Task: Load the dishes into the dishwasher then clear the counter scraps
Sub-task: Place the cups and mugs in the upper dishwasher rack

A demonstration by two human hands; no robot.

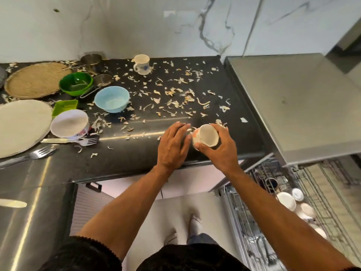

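Note:
My right hand grips a small white cup with an orange pattern, just above the dark counter near its front edge. My left hand lies beside the cup with straight fingers resting on the counter. Pale scraps are scattered over the counter. Farther back stands a white mug with a blue flower. At the left are a blue bowl, a green bowl, a white bowl, a large plate and two forks. The dishwasher rack is pulled out at the lower right and holds white dishes.
Steel cups and a woven mat sit at the back left, with a small green square container by the plate. A steel surface adjoins the counter on the right. A marble wall rises behind. My feet stand on the floor below.

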